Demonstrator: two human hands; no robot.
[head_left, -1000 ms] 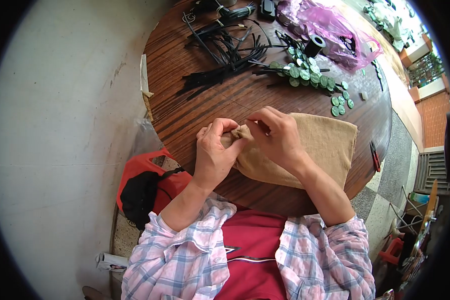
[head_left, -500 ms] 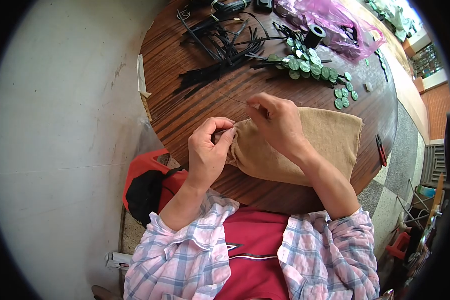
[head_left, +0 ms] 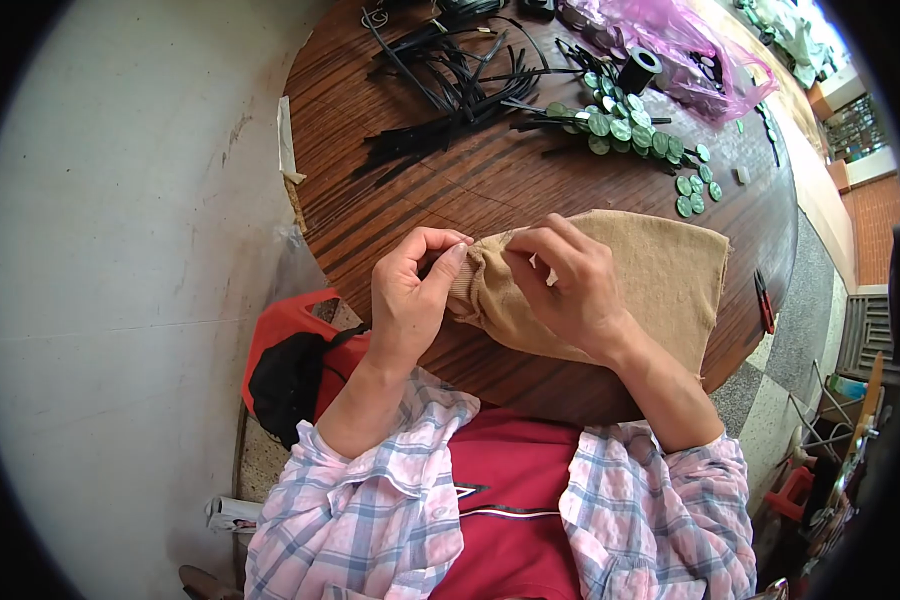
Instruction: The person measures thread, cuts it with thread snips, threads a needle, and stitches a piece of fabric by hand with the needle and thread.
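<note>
A tan cloth piece [head_left: 660,280] with a ribbed, gathered end lies on the round wooden table [head_left: 370,225]. My left hand [head_left: 410,285] pinches the ribbed end at its upper left corner, thumb against forefinger. Above the middle of the cloth is my right hand [head_left: 570,280], its thumb and forefinger brought together with a small gap behind them. Whatever is between those fingertips is too small to make out. A thin dark thread lies on the wood above my left hand.
Black strips [head_left: 460,100], green discs [head_left: 630,125], a black spool [head_left: 640,70] and a pink plastic bag [head_left: 710,70] are at the back. Red-handled snips [head_left: 764,300] lie near the right edge. A red stool [head_left: 280,325] with a black bag [head_left: 290,390] stands lower left.
My right hand moved up and left off the cloth, then came back down and right. My left hand has shifted slightly left, still pinching the ribbed end.
</note>
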